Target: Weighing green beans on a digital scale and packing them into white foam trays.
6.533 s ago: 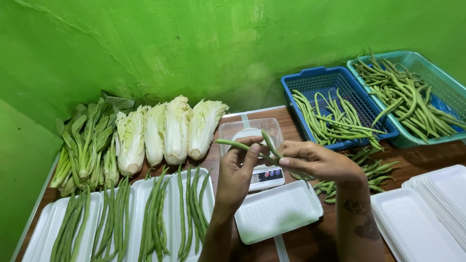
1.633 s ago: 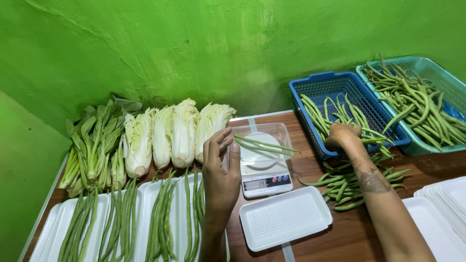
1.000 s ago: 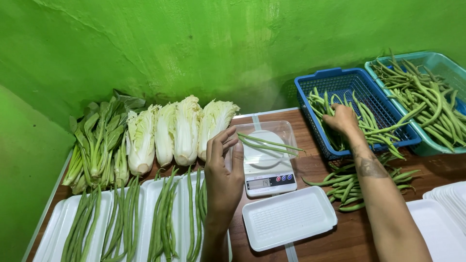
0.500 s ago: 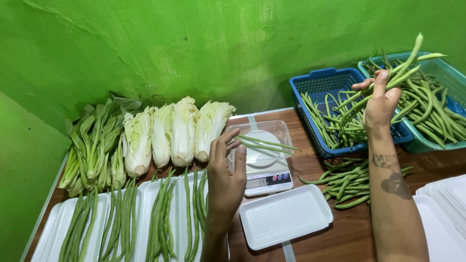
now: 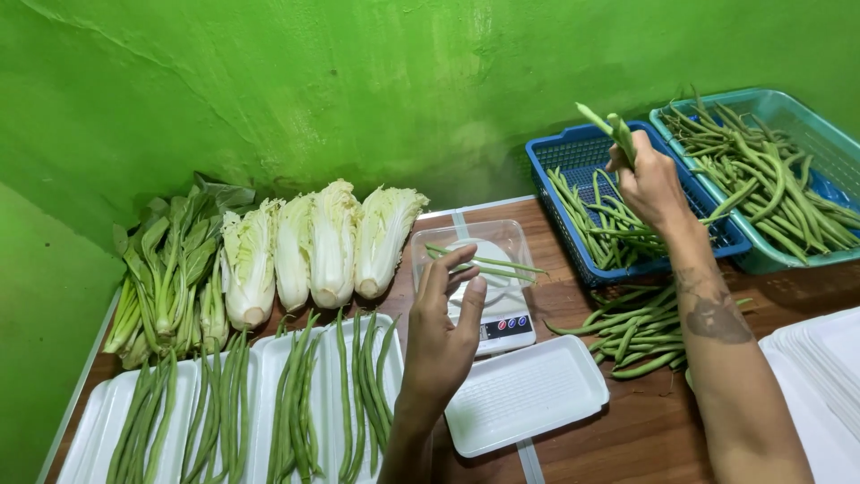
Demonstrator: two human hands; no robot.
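My right hand [image 5: 649,184] is raised over the blue basket [image 5: 557,152] and grips a small bunch of green beans [image 5: 609,128] that stick up above my fingers. My left hand [image 5: 443,336] hovers open, fingers spread, beside the small kitchen scale [image 5: 503,332]. A clear tub [image 5: 430,242] sits on the scale with a few green beans [image 5: 488,263] lying across it. An empty white foam tray [image 5: 527,394] lies in front of the scale.
A teal basket [image 5: 779,103] full of beans stands at the far right. Loose beans [image 5: 627,330] lie on the wooden table. Napa cabbages [image 5: 313,246], leafy greens [image 5: 166,260], bean-filled foam trays [image 5: 269,412] and a stack of empty trays [image 5: 824,358] surround the spot.
My right hand reached into the blue basket, took a bunch of beans and lifted it. My left hand stayed open by the scale.
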